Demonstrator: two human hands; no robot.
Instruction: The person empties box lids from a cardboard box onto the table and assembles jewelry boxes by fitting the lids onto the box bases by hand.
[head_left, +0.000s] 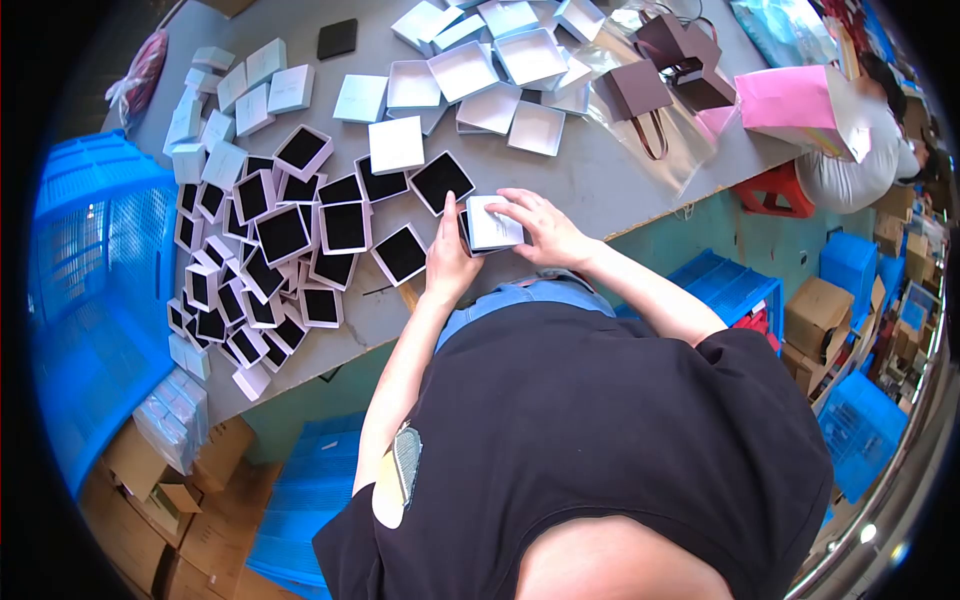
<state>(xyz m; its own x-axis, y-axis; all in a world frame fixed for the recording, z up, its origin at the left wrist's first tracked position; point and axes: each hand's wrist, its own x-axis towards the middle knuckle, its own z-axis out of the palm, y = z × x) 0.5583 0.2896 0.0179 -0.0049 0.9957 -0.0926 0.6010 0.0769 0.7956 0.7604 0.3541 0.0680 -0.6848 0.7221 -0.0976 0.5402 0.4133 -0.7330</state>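
Note:
At the table's near edge I hold a small gift box between both hands. Its white lid point(492, 224) has faint print on top and sits over the base, whose dark inside shows as a thin strip at the left. My left hand point(452, 258) grips the box's left side with the thumb up along it. My right hand point(545, 228) has its fingers on the lid's top and right side. Just beyond lie open box bases with black inserts, the nearest being one base point(442, 182) and another base point(401, 255). The box's underside is hidden.
Many black-lined bases point(284, 235) are heaped at the left. White lids point(497, 62) pile up at the far side. Brown boxes point(637, 90) lie on clear plastic, near a pink bag point(790, 100). A blue crate point(105, 300) stands left; another person point(855, 160) sits at right.

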